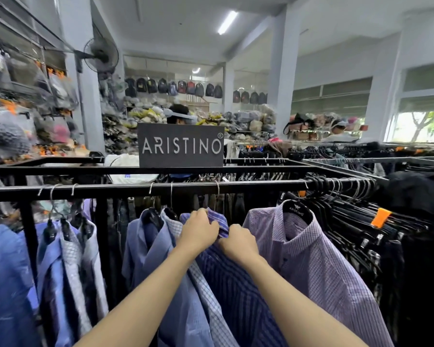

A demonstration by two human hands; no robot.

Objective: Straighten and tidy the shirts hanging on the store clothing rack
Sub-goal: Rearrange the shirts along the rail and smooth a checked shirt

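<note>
Left hand (200, 230) and right hand (237, 240) grasp the collar of a dark purple striped shirt (236, 284). It hangs from the black rack rail (125, 189), between a checked shirt (206, 276) and a lilac one (318, 266).

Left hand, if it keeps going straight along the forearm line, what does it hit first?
The left hand already grips the collar of the dark blue striped shirt, so that shirt is first. Beyond it, probably the dark garments hanging behind, below the black rack rail; depth is unclear.
</note>
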